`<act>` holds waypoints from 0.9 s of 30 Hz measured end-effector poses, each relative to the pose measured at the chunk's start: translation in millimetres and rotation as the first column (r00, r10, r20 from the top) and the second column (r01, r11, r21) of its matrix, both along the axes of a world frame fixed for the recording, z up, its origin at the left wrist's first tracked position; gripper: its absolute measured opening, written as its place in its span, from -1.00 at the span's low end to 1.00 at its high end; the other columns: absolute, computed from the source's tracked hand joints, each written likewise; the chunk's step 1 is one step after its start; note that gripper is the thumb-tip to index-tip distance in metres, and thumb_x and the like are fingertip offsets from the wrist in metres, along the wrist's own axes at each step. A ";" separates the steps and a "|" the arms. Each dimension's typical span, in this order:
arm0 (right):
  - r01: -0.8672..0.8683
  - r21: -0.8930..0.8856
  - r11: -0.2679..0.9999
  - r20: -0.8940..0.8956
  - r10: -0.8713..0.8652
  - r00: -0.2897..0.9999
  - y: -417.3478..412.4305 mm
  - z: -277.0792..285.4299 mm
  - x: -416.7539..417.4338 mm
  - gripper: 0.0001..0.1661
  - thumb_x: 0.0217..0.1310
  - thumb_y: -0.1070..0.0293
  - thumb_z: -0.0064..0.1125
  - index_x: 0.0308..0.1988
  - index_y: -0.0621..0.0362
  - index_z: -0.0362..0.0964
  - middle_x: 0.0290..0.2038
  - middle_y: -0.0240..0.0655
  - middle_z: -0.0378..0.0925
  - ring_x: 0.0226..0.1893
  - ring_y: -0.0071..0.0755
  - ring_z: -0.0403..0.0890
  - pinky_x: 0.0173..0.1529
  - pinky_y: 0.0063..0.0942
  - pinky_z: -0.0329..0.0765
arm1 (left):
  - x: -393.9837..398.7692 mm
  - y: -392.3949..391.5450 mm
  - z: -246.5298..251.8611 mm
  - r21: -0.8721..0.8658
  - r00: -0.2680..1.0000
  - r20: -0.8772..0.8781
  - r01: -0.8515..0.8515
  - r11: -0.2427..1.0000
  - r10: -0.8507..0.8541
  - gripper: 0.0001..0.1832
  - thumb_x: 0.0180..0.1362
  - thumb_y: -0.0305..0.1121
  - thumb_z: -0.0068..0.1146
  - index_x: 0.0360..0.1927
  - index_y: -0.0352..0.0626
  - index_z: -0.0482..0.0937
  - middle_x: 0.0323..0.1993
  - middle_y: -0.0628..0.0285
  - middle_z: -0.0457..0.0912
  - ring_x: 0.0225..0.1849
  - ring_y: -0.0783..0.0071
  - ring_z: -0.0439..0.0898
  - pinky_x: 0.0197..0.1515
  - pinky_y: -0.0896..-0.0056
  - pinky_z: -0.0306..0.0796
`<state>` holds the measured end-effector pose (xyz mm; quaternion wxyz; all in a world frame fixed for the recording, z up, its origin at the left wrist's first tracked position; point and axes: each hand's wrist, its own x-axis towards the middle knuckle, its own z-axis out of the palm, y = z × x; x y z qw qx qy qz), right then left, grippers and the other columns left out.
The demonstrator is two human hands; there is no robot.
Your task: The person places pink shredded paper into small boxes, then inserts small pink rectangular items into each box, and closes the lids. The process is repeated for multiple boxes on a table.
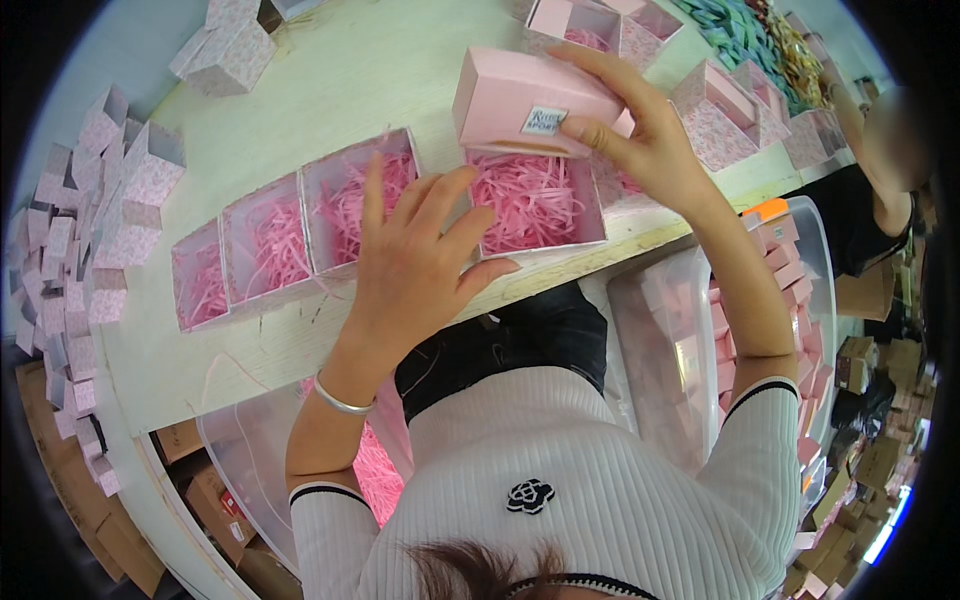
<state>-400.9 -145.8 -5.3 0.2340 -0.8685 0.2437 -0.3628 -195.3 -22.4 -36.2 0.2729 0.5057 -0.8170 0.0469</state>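
My right hand (637, 127) grips a pink cardboard box (499, 97) with a small label, tilted just above an open patterned box (592, 202) with pink shredded paper (525, 196) inside. To the left, my left hand (420, 255) is spread with nothing in it, over the near right part of a row of open boxes (266, 298) that also hold pink shredded paper. A silver bangle (341, 400) is on my left wrist. The fingers of my left hand hide part of the gap between the row and the single box.
Stacked patterned boxes (139, 187) line the left side. Patterned boxes with pink boxes inside (720, 112) stand at the right. A clear plastic bin (821, 247) of pink boxes is below the table edge. Another person's arm (851, 120) shows at far right.
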 end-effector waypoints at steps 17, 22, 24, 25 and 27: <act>0.017 -0.041 0.999 -0.334 -0.030 0.942 20.2 15.4 -7.2 -0.39 -0.12 0.57 0.16 0.05 0.05 0.34 -0.34 -0.20 0.36 -0.38 -0.20 0.40 -0.28 -0.38 0.38 | -1.9 1.6 -4.2 -0.098 0.993 -0.043 -0.116 0.988 0.112 -0.62 -0.31 0.04 0.26 -0.51 0.00 0.54 -0.34 0.30 0.37 -0.06 0.29 0.30 0.14 -0.22 -0.02; -0.043 0.006 0.999 -0.410 0.041 0.911 20.6 22.0 -12.3 -0.36 -0.15 0.58 0.17 0.04 0.04 0.34 -0.39 -0.21 0.33 -0.39 -0.20 0.39 -0.29 -0.37 0.37 | -3.5 3.2 -3.0 -0.051 0.989 -0.005 -0.146 0.988 0.146 -0.62 -0.33 0.04 0.27 -0.52 0.00 0.54 -0.43 0.32 0.33 -0.12 0.31 0.32 0.14 -0.21 -0.02; -0.047 -0.046 0.998 -0.424 0.023 0.905 24.5 20.9 -11.3 -0.37 -0.17 0.58 0.17 0.02 0.03 0.36 -0.40 -0.21 0.33 -0.37 -0.17 0.39 -0.28 -0.35 0.37 | -9.1 2.6 -3.7 -0.053 0.991 -0.019 -0.130 0.990 0.129 -0.63 -0.31 0.03 0.26 -0.52 -0.01 0.54 -0.45 0.34 0.36 -0.15 0.33 0.34 0.15 -0.21 -0.02; -0.038 -0.092 0.995 -0.409 -0.004 0.913 28.6 17.9 -6.7 -0.38 -0.18 0.58 0.18 0.00 0.02 0.37 -0.41 -0.20 0.33 -0.35 -0.15 0.41 -0.27 -0.33 0.38 | -11.5 2.1 -4.7 -0.053 0.992 -0.028 -0.121 0.991 0.120 -0.63 -0.30 0.02 0.26 -0.52 -0.02 0.54 -0.47 0.34 0.37 -0.16 0.33 0.35 0.16 -0.20 -0.02; -0.013 -0.152 0.988 -0.409 -0.051 0.911 32.4 13.6 -4.6 -0.40 -0.20 0.59 0.18 -0.02 0.02 0.38 -0.40 -0.19 0.34 -0.32 -0.13 0.42 -0.24 -0.32 0.40 | -13.4 -0.9 -8.5 -0.077 0.995 -0.036 -0.100 0.992 0.097 -0.63 -0.30 0.01 0.26 -0.53 -0.03 0.54 -0.48 0.35 0.39 -0.18 0.35 0.37 0.17 -0.21 -0.03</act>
